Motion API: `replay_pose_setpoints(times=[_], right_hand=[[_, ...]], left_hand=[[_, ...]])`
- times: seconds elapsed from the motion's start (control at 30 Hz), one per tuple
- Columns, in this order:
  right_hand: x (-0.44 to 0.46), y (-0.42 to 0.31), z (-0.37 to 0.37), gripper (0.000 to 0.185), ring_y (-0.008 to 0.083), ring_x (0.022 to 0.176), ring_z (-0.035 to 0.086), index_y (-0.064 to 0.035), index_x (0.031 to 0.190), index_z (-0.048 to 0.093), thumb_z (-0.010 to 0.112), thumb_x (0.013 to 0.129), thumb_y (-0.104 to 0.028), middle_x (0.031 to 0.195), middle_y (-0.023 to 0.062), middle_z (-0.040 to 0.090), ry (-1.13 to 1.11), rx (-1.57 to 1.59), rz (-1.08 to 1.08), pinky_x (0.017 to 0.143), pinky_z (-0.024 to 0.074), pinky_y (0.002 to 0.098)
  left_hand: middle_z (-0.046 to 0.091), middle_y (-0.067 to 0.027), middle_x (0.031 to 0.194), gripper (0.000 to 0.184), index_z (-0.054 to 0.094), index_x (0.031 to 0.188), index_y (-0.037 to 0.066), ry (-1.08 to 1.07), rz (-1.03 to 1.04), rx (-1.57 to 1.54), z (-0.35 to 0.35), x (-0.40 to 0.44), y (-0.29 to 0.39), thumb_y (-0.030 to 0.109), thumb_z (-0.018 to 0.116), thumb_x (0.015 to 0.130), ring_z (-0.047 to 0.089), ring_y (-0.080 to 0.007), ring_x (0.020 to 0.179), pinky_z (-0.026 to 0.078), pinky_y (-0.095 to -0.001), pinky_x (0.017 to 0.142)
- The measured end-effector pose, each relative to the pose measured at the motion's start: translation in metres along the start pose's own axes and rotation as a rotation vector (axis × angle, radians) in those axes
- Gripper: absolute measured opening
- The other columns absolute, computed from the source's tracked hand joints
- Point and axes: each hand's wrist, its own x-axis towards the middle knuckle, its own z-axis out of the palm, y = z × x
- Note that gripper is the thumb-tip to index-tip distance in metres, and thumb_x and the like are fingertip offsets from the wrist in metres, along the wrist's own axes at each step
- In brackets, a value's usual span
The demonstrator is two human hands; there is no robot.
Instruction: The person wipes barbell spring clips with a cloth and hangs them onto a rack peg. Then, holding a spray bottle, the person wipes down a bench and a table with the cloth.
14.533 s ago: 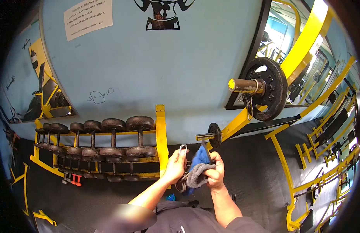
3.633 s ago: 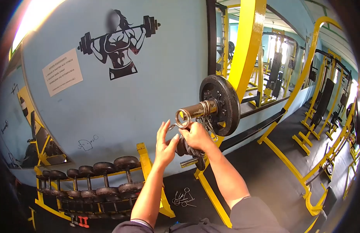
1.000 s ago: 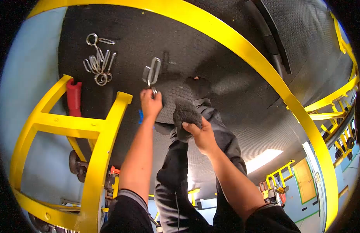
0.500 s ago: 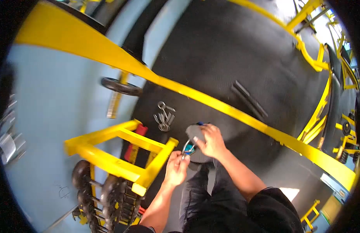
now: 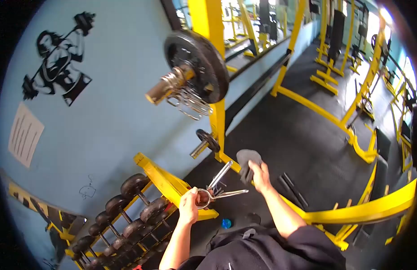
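My left hand (image 5: pixel 188 206) is closed around the ring of a metal spring collar (image 5: pixel 208 197), whose two long handles point right and up. My right hand (image 5: pixel 261 176) grips a grey cloth (image 5: pixel 249 163), folded and hanging partly below the fingers. The hands are apart, with the collar left of the cloth. Ahead and above, several spring collars (image 5: pixel 185 95) hang on a peg (image 5: pixel 160 91) in front of a black weight plate (image 5: pixel 197 65). Another small plate (image 5: pixel 208 140) sits on a lower peg.
A rack of dumbbells (image 5: pixel 134 184) with a yellow frame (image 5: pixel 161 180) stands at my left. Yellow beams (image 5: pixel 366 214) cross on the right. A round blue object (image 5: pixel 226 223) and a black bar-like piece (image 5: pixel 293 191) lie on the black floor.
My view has tilted up toward the wall and plate peg. My hands have separated; the right hand with the cloth has come away from the collar, which the left hand still holds.
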Motion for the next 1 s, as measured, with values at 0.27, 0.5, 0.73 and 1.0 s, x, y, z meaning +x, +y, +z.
replay_pose_setpoints(times=[0.27,0.5,0.73,1.0], right_hand=[[-0.069,-0.134,0.076,0.052,0.0131,0.084,0.057,0.0011,0.126,0.047,0.066,0.083,-0.021,0.101,0.0059,0.061,-1.147,-0.035,0.32,0.075,0.0475,0.0291],[-0.109,-0.141,0.068,0.025,0.0329,0.072,0.06,0.0002,0.084,0.061,0.075,0.065,-0.007,0.079,0.0147,0.059,-0.624,-0.594,-0.633,0.063,0.0492,0.0352],[-0.147,-0.163,0.017,0.033,0.0194,0.079,0.069,0.0053,0.086,0.063,0.084,0.061,-0.002,0.086,0.0149,0.069,-0.13,-0.33,-0.47,0.071,0.0544,0.029],[-0.1,-0.109,0.1,0.066,0.0418,0.098,0.051,0.0029,0.117,0.051,0.077,0.059,-0.014,0.107,0.0216,0.053,-0.125,-0.945,-0.925,0.083,0.0423,0.0483]], left_hand=[[0.049,-0.0015,0.053,0.042,0.049,0.062,0.009,0.126,0.116,0.155,-0.006,-0.011,0.032,0.038,0.062,0.089,0.046,-0.0105,0.046,0.037,-0.0251,0.046],[0.047,0.0008,0.052,0.043,0.048,0.06,0.009,0.149,0.151,0.271,-0.005,-0.015,0.062,0.036,0.067,0.086,0.045,-0.0079,0.041,0.037,-0.0236,0.041],[0.051,-0.0002,0.054,0.043,0.051,0.065,0.006,0.122,0.146,0.378,0.011,-0.018,0.073,0.041,0.066,0.086,0.053,-0.0089,0.047,0.045,-0.0244,0.045],[0.062,-0.0276,0.083,0.04,0.06,0.084,-0.005,-0.034,0.278,0.845,0.072,-0.012,0.07,0.034,0.054,0.088,0.062,-0.0413,0.081,0.048,-0.0432,0.072]])
